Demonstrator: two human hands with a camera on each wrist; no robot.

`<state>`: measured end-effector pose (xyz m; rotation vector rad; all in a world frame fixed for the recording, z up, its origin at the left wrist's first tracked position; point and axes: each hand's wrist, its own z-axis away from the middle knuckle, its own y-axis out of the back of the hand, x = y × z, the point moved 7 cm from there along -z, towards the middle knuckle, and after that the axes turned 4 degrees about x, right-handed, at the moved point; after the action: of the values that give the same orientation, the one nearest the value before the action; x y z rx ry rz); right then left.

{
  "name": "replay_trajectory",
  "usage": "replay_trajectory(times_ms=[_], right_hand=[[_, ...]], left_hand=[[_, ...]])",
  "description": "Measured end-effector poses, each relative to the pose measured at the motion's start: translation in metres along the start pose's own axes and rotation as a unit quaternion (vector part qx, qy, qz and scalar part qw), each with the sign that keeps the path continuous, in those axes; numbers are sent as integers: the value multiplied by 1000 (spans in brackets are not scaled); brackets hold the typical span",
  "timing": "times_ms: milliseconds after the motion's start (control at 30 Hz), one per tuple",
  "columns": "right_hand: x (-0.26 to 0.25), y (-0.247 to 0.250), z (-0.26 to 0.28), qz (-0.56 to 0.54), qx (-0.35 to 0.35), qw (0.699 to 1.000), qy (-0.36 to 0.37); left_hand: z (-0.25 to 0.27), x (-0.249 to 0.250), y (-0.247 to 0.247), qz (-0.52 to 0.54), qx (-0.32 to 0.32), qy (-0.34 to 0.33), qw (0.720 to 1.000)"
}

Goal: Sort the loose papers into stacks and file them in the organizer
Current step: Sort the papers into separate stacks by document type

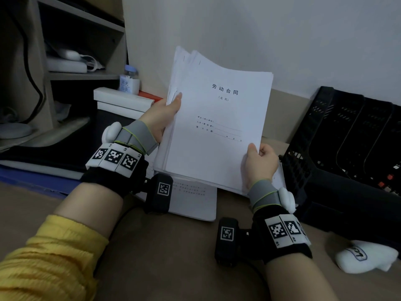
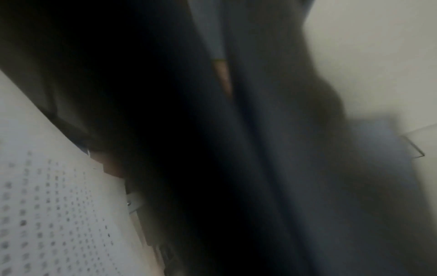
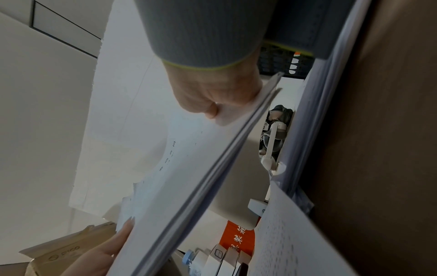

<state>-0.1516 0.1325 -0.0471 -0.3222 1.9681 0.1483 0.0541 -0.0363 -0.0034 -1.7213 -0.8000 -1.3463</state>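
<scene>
I hold a thick stack of white papers upright above the desk, its cover page printed with a Chinese title. My left hand grips the stack's left edge, thumb on the front. My right hand pinches the lower right corner. The right wrist view shows the right hand pinching that stack and the left hand's thumb on the far edge. More printed papers lie flat on the desk beneath. The black mesh organizer stands at the right. The left wrist view is dark and blurred, showing only a printed sheet.
White boxes and a small jar stand at the back left, beside a shelf unit. A white cloth item lies at the right near the desk's front. Brown desk surface shows between my forearms.
</scene>
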Motion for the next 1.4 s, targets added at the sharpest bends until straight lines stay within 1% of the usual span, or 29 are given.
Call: replay_trajectory(times_ms=[100,233,333,467,533,667,733,833,900,967,1033,1100,1167,1233,1333,1400], right_hand=[[-1,0,2,-7,-8,1000,0],[-1,-4,5,-49,-12,999,1],[-1,-7,6,-75,-8,997,8],[-1,-7,5,-95,4,995,15],[1,-7,3,-113,12,994,8],[3,-6,0,-151,12,988,-10],[4,-6,0,-144,16,989,-13],[8,-7,-1,-149,25,988,-40],[11,-8,0,-151,22,986,-65],[16,-12,1,-129,-2,987,-99],[21,-19,4,-92,-42,986,-129],[26,-24,6,-57,-74,985,-147],[29,-23,9,-30,-91,982,-163],[32,-22,10,-16,-99,979,-179],[32,-16,8,-7,-90,979,-185],[32,-12,6,-16,-76,979,-188]], left_hand=[[0,-1,1,-2,-1,10,1000],[-4,-2,7,4,20,15,1000],[-6,-4,7,13,18,28,999],[-6,-5,14,-18,48,30,998],[-7,-7,14,-15,54,34,998],[-4,-5,7,-1,35,16,999],[-2,-3,3,-6,18,-6,1000],[2,-3,0,-24,-7,-15,1000],[4,-2,0,-34,-7,-15,999],[5,-1,0,-34,3,-18,999],[5,-1,1,-30,14,-19,999],[4,0,0,-19,25,-23,999],[4,2,2,2,49,-26,998],[0,2,10,26,85,-24,996],[-5,1,22,57,129,-26,990],[-9,1,27,85,139,-20,986]])
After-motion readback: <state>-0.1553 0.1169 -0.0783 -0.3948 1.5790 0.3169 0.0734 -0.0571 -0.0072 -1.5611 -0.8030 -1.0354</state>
